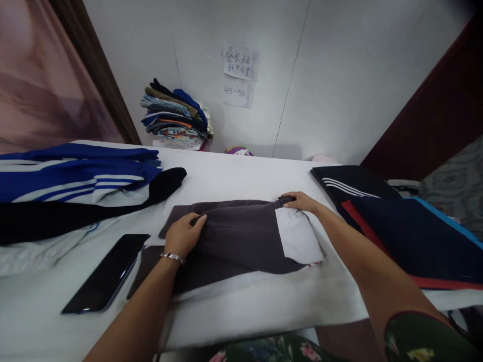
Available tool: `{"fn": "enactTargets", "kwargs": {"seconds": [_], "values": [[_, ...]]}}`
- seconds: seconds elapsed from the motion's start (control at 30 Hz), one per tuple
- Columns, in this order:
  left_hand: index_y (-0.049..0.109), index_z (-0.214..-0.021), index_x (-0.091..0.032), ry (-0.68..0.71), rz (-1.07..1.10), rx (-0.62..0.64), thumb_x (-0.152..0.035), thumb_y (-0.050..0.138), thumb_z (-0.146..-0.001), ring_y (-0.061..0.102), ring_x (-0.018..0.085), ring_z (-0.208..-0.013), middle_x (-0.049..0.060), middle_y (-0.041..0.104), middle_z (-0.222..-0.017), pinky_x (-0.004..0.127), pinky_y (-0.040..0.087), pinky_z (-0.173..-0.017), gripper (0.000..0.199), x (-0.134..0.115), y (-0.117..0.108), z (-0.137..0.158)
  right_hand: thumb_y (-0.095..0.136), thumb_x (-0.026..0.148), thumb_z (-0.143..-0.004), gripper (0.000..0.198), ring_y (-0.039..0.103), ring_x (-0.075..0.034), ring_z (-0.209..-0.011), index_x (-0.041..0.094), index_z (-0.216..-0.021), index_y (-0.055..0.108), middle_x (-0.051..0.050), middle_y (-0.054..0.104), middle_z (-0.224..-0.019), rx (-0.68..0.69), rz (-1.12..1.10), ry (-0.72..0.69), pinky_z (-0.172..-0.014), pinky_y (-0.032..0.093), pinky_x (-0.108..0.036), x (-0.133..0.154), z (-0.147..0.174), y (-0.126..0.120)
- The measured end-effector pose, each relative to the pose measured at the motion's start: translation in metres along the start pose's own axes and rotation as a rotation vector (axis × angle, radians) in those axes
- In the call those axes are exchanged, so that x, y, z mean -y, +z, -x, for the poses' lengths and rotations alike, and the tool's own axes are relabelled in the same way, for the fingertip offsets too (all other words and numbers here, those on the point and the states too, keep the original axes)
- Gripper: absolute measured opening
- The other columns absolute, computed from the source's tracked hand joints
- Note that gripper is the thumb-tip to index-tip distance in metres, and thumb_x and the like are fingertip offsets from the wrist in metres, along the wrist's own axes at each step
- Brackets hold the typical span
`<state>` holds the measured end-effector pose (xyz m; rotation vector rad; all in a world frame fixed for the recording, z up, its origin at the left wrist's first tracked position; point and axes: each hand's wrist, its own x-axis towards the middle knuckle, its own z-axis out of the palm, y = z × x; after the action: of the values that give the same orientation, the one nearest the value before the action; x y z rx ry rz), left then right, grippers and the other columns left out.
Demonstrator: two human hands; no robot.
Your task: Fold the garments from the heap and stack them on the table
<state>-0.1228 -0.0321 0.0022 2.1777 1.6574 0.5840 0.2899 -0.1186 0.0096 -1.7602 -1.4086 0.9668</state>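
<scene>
A dark grey and white garment (237,231) lies partly folded on the white table before me. My left hand (184,234), with a metal bracelet at the wrist, pinches the grey cloth near its left end. At the upper right corner, my right hand (300,202) has thumb and fingers closed on a narrow grey edge, beside a white section of the garment. The garment's white part spreads toward my body. Its underside is hidden.
A black phone (107,274) lies left of the garment. Blue striped clothes (75,171) and a black piece (94,216) are heaped at left. Folded dark clothes (411,231) lie at right. A clothes stack (175,115) stands behind, near paper signs (240,63) on the wall.
</scene>
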Motion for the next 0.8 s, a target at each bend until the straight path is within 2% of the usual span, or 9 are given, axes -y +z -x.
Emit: {"fn": "enactTargets", "kwargs": {"seconds": [0.1, 0.17, 0.33, 0.43, 0.53, 0.6, 0.67, 0.73, 0.8], "values": [[0.070, -0.092, -0.023, 0.006, 0.007, 0.001, -0.052, 0.044, -0.085, 0.065, 0.023, -0.078, 0.004, 0.072, -0.085, 0.030, 0.044, -0.069, 0.039, 0.000, 0.000, 0.001, 0.074, 0.038, -0.062, 0.033, 0.062, -0.016, -0.070, 0.016, -0.087, 0.073, -0.001, 0.070, -0.075, 0.015, 0.017, -0.021, -0.072, 0.052, -0.031, 0.009, -0.002, 0.007], [0.070, -0.092, -0.023, 0.011, 0.024, -0.006, -0.052, 0.044, -0.085, 0.064, 0.022, -0.077, 0.003, 0.072, -0.085, 0.030, 0.043, -0.069, 0.039, 0.001, -0.001, 0.002, 0.073, 0.040, -0.063, 0.029, 0.060, -0.015, -0.065, 0.017, -0.080, 0.072, 0.000, 0.068, -0.070, 0.021, 0.016, -0.031, -0.067, 0.050, -0.029, 0.017, 0.000, 0.005], [0.070, -0.088, -0.024, 0.027, 0.104, -0.056, -0.053, 0.046, -0.082, 0.064, 0.020, -0.077, 0.001, 0.072, -0.085, 0.027, 0.044, -0.070, 0.038, 0.001, -0.002, 0.003, 0.067, 0.053, -0.069, 0.037, 0.062, -0.015, -0.066, 0.019, -0.084, 0.069, -0.001, 0.070, -0.075, 0.002, -0.108, 0.013, -0.065, 0.050, -0.028, 0.030, 0.011, -0.014], [0.070, -0.086, -0.025, -0.003, 0.100, -0.049, -0.053, 0.046, -0.082, 0.064, 0.021, -0.076, 0.001, 0.072, -0.080, 0.028, 0.044, -0.068, 0.038, 0.001, -0.004, 0.002, 0.061, 0.060, -0.073, 0.042, 0.064, -0.018, -0.068, 0.020, -0.083, 0.070, -0.003, 0.072, -0.077, 0.085, 0.042, 0.102, -0.064, 0.051, -0.030, 0.029, 0.004, -0.014], [0.071, -0.085, -0.025, -0.027, 0.078, -0.023, -0.054, 0.046, -0.082, 0.064, 0.021, -0.075, 0.001, 0.071, -0.074, 0.028, 0.044, -0.067, 0.039, 0.002, -0.005, 0.001, 0.070, 0.053, -0.068, 0.033, 0.065, -0.022, -0.070, 0.020, -0.066, 0.070, -0.005, 0.072, -0.071, 0.125, 0.264, 0.170, -0.067, 0.051, -0.033, 0.021, -0.014, 0.003], [0.071, -0.085, -0.025, -0.025, 0.065, -0.006, -0.055, 0.045, -0.082, 0.065, 0.021, -0.075, 0.001, 0.071, -0.072, 0.028, 0.044, -0.067, 0.039, 0.003, -0.005, 0.000, 0.077, 0.045, -0.063, 0.028, 0.065, -0.025, -0.072, 0.021, -0.055, 0.066, -0.006, 0.069, -0.064, 0.069, 0.327, 0.166, -0.072, 0.050, -0.036, 0.016, -0.027, 0.015], [0.071, -0.087, -0.025, -0.023, 0.043, -0.005, -0.055, 0.045, -0.083, 0.065, 0.021, -0.075, 0.001, 0.071, -0.072, 0.028, 0.044, -0.067, 0.040, 0.004, -0.005, -0.001, 0.076, 0.043, -0.065, 0.026, 0.065, -0.026, -0.079, 0.021, -0.056, 0.066, -0.006, 0.069, -0.067, -0.033, 0.376, 0.130, -0.079, 0.048, -0.037, 0.013, -0.035, 0.022], [0.072, -0.089, -0.025, -0.030, 0.008, -0.016, -0.054, 0.045, -0.083, 0.065, 0.022, -0.077, 0.002, 0.072, -0.076, 0.028, 0.044, -0.066, 0.040, 0.004, -0.005, 0.000, 0.068, 0.045, -0.073, 0.025, 0.064, -0.027, -0.088, 0.021, -0.068, 0.069, -0.006, 0.071, -0.078, -0.148, 0.399, 0.071, -0.085, 0.046, -0.037, 0.015, -0.036, 0.022], [0.072, -0.090, -0.025, -0.036, -0.021, -0.030, -0.054, 0.045, -0.083, 0.065, 0.024, -0.080, 0.003, 0.073, -0.082, 0.029, 0.044, -0.068, 0.040, 0.004, -0.007, 0.001, 0.054, 0.049, -0.084, 0.033, 0.062, -0.025, -0.096, 0.021, -0.084, 0.071, -0.006, 0.071, -0.093, -0.245, 0.401, 0.017, -0.090, 0.044, -0.037, 0.020, -0.027, 0.018]]}}
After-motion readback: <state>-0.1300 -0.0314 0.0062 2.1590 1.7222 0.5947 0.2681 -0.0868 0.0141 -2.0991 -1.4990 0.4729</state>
